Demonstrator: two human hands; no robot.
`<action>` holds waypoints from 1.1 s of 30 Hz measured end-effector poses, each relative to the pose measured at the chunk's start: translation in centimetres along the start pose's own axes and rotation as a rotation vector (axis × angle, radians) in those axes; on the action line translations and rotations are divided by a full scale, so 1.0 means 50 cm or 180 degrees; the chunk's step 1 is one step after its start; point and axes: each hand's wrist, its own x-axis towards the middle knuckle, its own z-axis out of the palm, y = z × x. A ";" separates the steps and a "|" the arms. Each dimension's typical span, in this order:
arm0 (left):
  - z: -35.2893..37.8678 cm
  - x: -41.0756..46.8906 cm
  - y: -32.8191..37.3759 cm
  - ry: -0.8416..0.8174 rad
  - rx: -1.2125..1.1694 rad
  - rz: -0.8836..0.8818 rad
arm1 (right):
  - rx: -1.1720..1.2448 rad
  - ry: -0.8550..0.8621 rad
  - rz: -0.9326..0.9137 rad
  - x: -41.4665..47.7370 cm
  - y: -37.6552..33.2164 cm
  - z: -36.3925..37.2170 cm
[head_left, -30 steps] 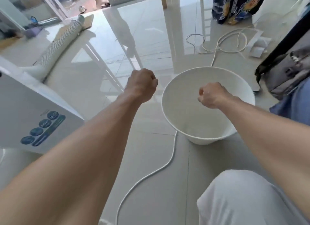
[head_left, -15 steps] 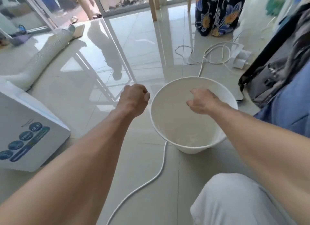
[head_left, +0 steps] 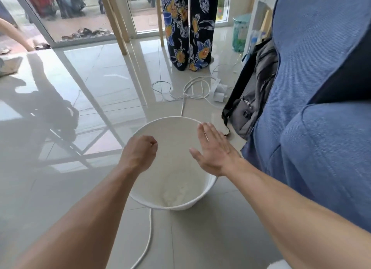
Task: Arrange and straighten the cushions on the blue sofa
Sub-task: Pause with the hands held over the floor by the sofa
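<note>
Right hand (head_left: 213, 150) opens; sofa (head_left: 289, 92) swings into view
Fist 1 s ago, now flat w/ fingers spread over basket (head_left: 172, 132); left hand (head_left: 139, 154) curled, holding nothing. Cushions (head_left: 331, 148) just to the right, untouched; reach prob. next.

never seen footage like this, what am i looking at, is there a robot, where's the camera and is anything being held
No robot here: a person works bare-handed. One camera on their head looks forward and down. The left grip, meaning hand, is curled into a fist holding nothing visible; the right grip is open and flat, also empty. Both hover over a white tub on the tiled floor, where a white cord lies. The blue sofa is at right, untouched.
</note>
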 end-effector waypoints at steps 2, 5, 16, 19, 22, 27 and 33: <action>0.042 0.009 -0.007 -0.0011 0.0179 0.0104 | 0.0041 -0.0140 0.0082 -0.001 0.012 0.025; 0.094 0.021 -0.017 -0.0206 0.0197 0.0059 | 0.0143 -0.0175 0.0102 0.002 0.021 0.038; 0.186 0.083 0.003 -0.0332 0.0126 0.0058 | 0.0281 -0.0085 0.0068 0.001 0.022 0.041; 0.240 0.085 0.017 -0.1256 0.0416 0.0057 | 0.0289 -0.0092 0.0104 0.001 0.029 0.047; 0.282 0.078 0.014 -0.2460 0.0901 -0.0219 | 0.0291 -0.0064 0.0122 -0.001 0.034 0.054; 0.282 0.081 0.012 -0.2502 0.1084 -0.0146 | 0.0273 -0.0036 0.0113 0.001 0.030 0.061; 0.183 0.059 0.036 -0.1945 0.0774 -0.0027 | 0.0115 -0.0235 0.0172 0.000 0.030 0.055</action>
